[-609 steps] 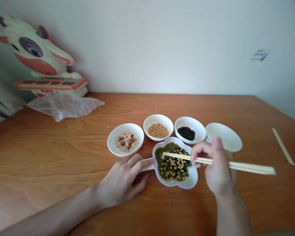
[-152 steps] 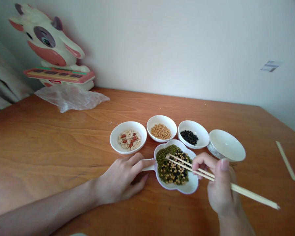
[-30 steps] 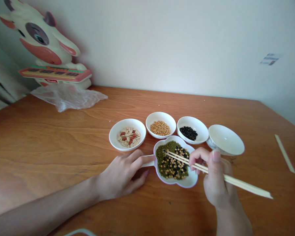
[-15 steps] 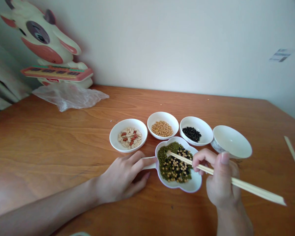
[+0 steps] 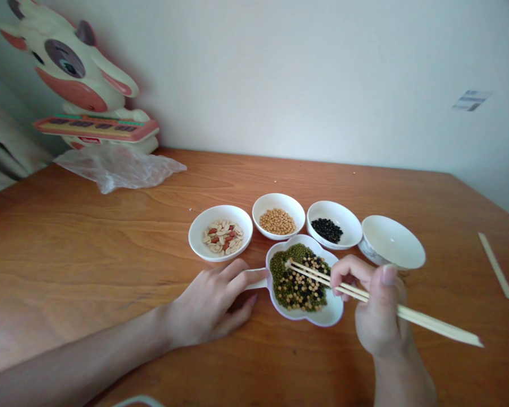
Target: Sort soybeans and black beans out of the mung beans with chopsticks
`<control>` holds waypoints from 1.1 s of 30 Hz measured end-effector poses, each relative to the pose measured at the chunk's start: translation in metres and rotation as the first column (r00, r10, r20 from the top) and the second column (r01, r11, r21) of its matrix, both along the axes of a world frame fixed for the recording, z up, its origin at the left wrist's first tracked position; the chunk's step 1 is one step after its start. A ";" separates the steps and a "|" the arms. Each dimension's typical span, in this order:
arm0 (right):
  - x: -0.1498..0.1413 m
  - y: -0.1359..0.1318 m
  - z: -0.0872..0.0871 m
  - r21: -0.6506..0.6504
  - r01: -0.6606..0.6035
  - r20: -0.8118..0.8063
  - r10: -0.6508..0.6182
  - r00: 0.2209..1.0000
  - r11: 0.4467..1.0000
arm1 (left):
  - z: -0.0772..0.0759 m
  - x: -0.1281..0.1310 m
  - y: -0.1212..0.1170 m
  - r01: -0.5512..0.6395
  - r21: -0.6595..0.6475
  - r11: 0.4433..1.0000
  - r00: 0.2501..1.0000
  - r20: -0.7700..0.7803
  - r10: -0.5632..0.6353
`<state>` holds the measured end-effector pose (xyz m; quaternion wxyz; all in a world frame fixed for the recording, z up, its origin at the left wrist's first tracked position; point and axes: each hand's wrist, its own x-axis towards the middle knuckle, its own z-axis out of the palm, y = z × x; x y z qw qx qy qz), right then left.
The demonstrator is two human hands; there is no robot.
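Note:
My left hand (image 5: 218, 302) is closed on the short white handle (image 5: 257, 278) of a flower-shaped dish (image 5: 334, 310) with a lilac rim. Green mung beans (image 5: 279, 265), yellow soybeans (image 5: 297, 285) and black beans lie mixed inside it. A pair of wooden chopsticks (image 5: 436, 325) is gripped in my right hand (image 5: 377, 302), held over the dish's right side. Their tips, slightly apart, reach into the beans at the upper left; whether they pinch a bean I cannot tell.
Behind the dish stand white bowls: one with peanuts (image 5: 223, 236), one with soybeans (image 5: 277, 221), one with black beans (image 5: 326, 230), and a bare one (image 5: 392, 243). A flat stick (image 5: 497, 265) lies far right. A plastic bag (image 5: 121, 167) and cow-shaped toy keyboard (image 5: 97, 127) are back left.
The chopstick tips have spread slightly apart and sit a little lower in the beans. The view has shifted slightly; my left hand stays on the handle.

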<state>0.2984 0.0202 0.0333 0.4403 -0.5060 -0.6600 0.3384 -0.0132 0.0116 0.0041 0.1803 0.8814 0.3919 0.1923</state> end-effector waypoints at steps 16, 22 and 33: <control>0.000 -0.003 0.006 0.033 0.020 0.047 -0.022 0.999 0.999 | -0.001 0.000 0.000 -0.004 0.021 1.000 1.000 0.000 0.004; -0.005 -0.004 0.011 0.066 0.040 0.054 -0.044 0.998 0.997 | 0.000 0.000 0.001 0.003 0.014 1.000 1.000 0.000 -0.003; -0.003 -0.007 0.011 0.125 0.086 -0.021 -0.084 0.996 0.988 | 0.001 0.000 0.001 0.004 0.021 1.000 1.000 0.010 -0.005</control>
